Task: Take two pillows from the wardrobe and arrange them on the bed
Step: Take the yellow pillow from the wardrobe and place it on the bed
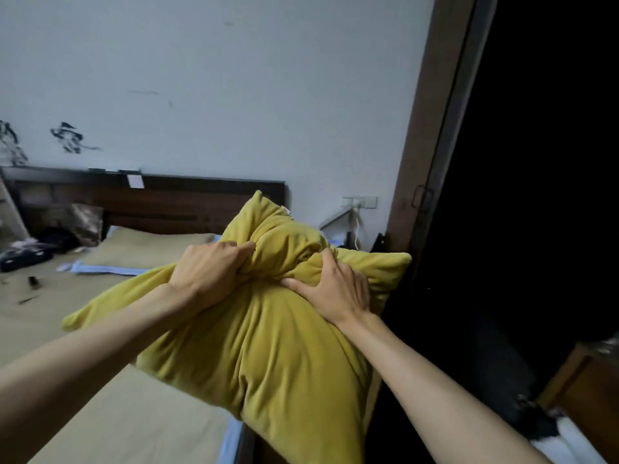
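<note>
Both the left hand and the right hand clench bunched fabric of a yellow pillow. The bed lies at eight o'clock, the wardrobe at two.

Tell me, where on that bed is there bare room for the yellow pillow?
The near half of the bed is bare, bordered by its blue edge strip. The far left corner by the headboard is crowded with dark clutter; a flat pillow fills the head.
</note>
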Available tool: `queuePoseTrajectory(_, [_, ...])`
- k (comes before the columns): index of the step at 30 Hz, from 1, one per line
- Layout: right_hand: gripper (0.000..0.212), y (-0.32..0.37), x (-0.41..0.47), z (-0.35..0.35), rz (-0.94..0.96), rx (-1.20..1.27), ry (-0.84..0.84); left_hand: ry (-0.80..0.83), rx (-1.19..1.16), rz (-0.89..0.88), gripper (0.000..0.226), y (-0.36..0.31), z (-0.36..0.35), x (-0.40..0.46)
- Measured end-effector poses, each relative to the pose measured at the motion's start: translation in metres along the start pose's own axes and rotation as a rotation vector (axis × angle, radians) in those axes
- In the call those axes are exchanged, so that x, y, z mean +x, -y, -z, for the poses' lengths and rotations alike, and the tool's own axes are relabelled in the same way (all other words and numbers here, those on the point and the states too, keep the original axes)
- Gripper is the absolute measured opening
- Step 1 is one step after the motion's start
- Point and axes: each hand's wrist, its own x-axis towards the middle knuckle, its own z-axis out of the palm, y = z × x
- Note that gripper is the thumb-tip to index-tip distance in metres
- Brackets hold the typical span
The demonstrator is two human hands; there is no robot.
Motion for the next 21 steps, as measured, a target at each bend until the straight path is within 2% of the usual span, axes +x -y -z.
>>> queuePoseTrajectory(4, [0.086,0.042,0.045,-0.040,0.110,0.006,0.000,0.007,-0.004,0.079,0.055,0.055,-0.015,-0.006])
queuePoseTrajectory(9, [0.086,0.098,0.100,-0.098,0.271,0.037,0.037,0.060,0.019,0.248,0.051,0.126,-0.038,-0.016])
queuePoseTrajectory(13, [0.090,0.135,0.144,-0.150,0.390,0.078,0.069,0.090,0.092,0.370,0.057,0.175,-0.067,-0.019])
queuePoseTrajectory(17, [0.100,0.158,0.193,-0.215,0.488,0.148,0.111,0.135,0.155,0.495,0.057,0.217,-0.110,-0.011])
queuePoseTrajectory(21, [0.100,0.164,0.254,-0.290,0.567,0.216,0.153,0.184,0.157,0.604,0.054,0.252,-0.165,0.021])
